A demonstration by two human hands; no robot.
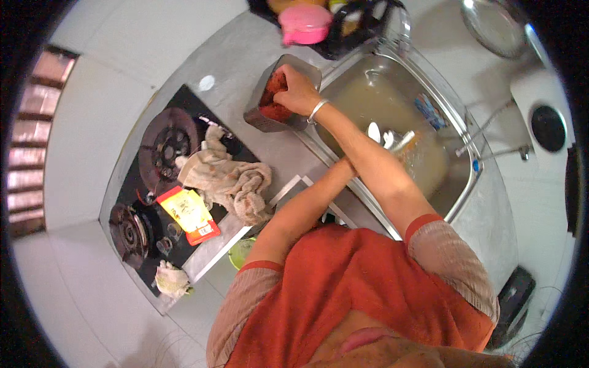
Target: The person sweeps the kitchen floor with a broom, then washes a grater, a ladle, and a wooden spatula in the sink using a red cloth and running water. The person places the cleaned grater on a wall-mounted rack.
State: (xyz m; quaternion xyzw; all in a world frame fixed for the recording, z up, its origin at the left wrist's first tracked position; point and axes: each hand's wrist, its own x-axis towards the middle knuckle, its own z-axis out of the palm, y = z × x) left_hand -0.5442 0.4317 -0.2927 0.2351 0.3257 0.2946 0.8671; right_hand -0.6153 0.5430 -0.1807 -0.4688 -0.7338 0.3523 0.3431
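My right hand (299, 94), with a pale bangle at the wrist, reaches into a grey rectangular container (301, 64) beside the sink (467, 195). Its fingertips are at reddish-brown contents (274, 110) that I cannot identify; its grip is unclear. My left forearm (317, 193) crosses beneath the right one over the sink's near edge. That hand is hidden behind the right forearm. Cloudy water stands in the sink, with a white spoon (373, 132), other pale utensils (405, 139) and a blue packet (430, 111) near the far side.
Left of me, a black gas hob (185, 99) carries a crumpled cloth (225, 177) and a yellow-red packet (186, 214). A dark rack (338, 46) holds a pink container (305, 23) behind the sink. A faucet (499, 154) extends from the right.
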